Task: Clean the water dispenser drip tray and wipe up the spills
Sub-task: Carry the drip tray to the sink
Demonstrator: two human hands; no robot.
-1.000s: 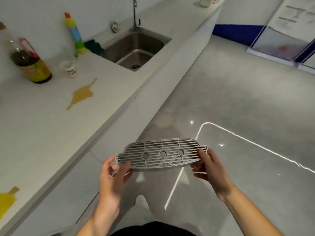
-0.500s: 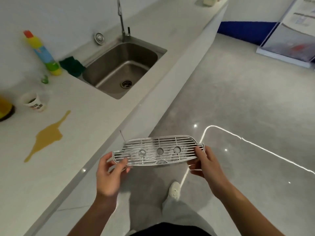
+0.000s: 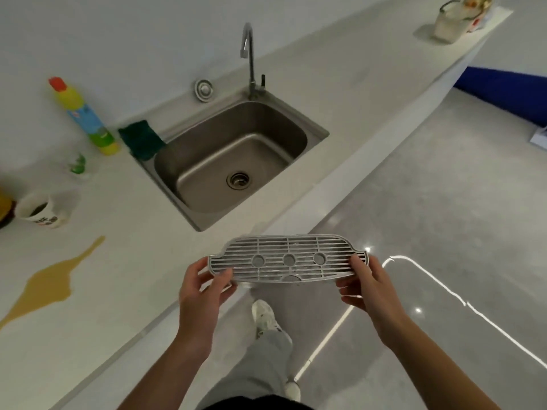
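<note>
A grey slotted drip tray grate (image 3: 288, 258) with three round holes is held flat in the air at the counter's front edge. My left hand (image 3: 201, 294) pinches its left end, thumb on top. My right hand (image 3: 367, 288) grips its right end the same way. Just beyond the grate lies the steel sink (image 3: 318, 133) with a drain and a tall faucet (image 3: 248, 54). A yellow-brown spill (image 3: 47, 285) spreads over the white counter (image 3: 142, 247) at the left. A dark green sponge (image 3: 142, 139) lies at the sink's left corner.
A tall yellow and blue detergent bottle (image 3: 85, 116) stands by the wall, with a paper cup (image 3: 44, 211) and a small clear cup (image 3: 78, 165) nearby. A plastic container (image 3: 453, 20) sits at the counter's far end. Grey floor (image 3: 429, 217) extends to the right.
I have walked along the counter towards the sink, carrying the grate in both hands. The sink now lies directly ahead and the spill has slid to the left.
</note>
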